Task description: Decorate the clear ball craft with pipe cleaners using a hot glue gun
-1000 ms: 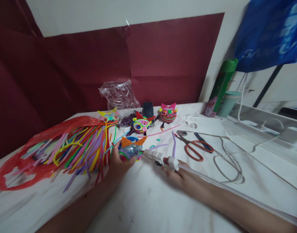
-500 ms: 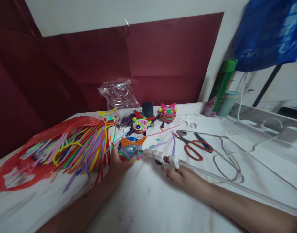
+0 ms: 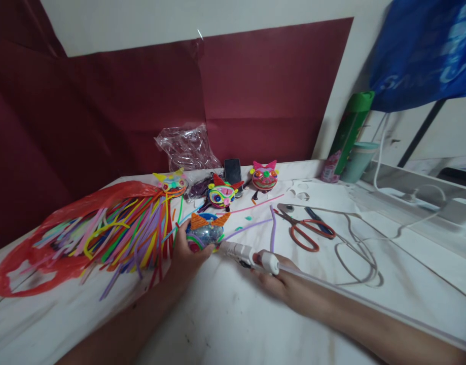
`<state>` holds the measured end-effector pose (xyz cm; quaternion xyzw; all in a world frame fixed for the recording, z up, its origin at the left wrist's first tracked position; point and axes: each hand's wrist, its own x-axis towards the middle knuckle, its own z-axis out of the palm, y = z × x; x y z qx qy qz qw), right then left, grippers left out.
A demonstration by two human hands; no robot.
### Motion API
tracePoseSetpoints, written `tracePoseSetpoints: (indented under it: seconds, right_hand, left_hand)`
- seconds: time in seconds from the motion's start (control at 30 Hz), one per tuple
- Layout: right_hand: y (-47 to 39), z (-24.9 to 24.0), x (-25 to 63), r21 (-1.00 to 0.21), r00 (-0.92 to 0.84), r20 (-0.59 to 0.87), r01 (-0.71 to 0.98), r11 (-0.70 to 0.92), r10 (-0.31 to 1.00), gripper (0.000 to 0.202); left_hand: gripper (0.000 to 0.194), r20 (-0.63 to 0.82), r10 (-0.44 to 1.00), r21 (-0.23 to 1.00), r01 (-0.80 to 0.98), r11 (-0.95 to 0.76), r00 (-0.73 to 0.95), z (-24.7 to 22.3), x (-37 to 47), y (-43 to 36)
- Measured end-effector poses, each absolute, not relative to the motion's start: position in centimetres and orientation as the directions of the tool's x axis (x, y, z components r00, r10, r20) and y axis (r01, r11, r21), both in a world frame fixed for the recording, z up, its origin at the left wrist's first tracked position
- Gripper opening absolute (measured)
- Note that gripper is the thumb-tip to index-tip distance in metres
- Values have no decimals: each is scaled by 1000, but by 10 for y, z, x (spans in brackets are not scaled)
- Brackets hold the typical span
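My left hand [image 3: 190, 256] is closed around a round animal-head ornament [image 3: 207, 234] with orange pipe-cleaner ears, a blue and silver body and coloured trim. My right hand [image 3: 274, 279] grips a white hot glue gun [image 3: 242, 253], a clear glue stick trailing out of its back. The nozzle points at the lower right side of the ornament; whether they touch I cannot tell. Behind stand finished-looking heads: one with red ears [image 3: 222, 195], one with pink ears [image 3: 264, 176], and one with yellow ears [image 3: 172, 182].
Many coloured pipe cleaners [image 3: 118, 235] spill from a red plastic bag [image 3: 99, 197] at left. Red-handled scissors [image 3: 305, 235] and a looped cable [image 3: 369, 268] lie at right. A phone [image 3: 233, 171], clear plastic wrap [image 3: 187, 147], a green can [image 3: 349, 134] and a cup [image 3: 359, 162] stand behind.
The glue gun and my right hand have shifted slightly down, tilting the gun a little more. My left hand holds the ornament almost in the same place.
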<state>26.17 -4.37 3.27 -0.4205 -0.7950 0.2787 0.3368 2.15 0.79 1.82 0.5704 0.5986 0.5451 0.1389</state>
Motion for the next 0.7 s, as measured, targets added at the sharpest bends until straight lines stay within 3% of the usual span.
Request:
tracePoseSetpoints:
  seconds: [0.37,0.7]
  right_hand:
    - [-40,32,263,-690,-489,355,439,576,797,12]
    - [-34,31,267,-722,-375,313,502,475,872,18]
  left_hand:
    - [82,394,858,846,495,-198,-330,20,23,8]
    - [81,379,863,866,457,-202,-336,19,22,8]
